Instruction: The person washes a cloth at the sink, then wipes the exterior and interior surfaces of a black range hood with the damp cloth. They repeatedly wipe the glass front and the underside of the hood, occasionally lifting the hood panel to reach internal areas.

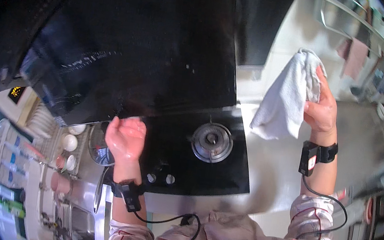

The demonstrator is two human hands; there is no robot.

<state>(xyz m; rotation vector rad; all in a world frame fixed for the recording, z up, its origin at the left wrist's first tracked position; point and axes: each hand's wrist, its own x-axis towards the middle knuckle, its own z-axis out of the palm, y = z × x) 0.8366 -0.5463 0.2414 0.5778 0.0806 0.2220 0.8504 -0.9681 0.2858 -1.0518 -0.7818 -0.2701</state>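
My right hand is raised over the steel counter, closed on a pale cloth that hangs down to the left of it. My left hand is at the lower edge of the black range hood, palm up with fingers curled; whether its fingertips touch the hood is hidden. No object shows in its palm. Below the hood is a black gas cooktop with a round burner and two knobs. Both wrists wear black straps with cabled devices.
Left of the cooktop stand a pan with a long handle, white bowls on a rack and a steel sink. At the right, a pink cloth hangs from a wall rail, near shelves of kitchen items.
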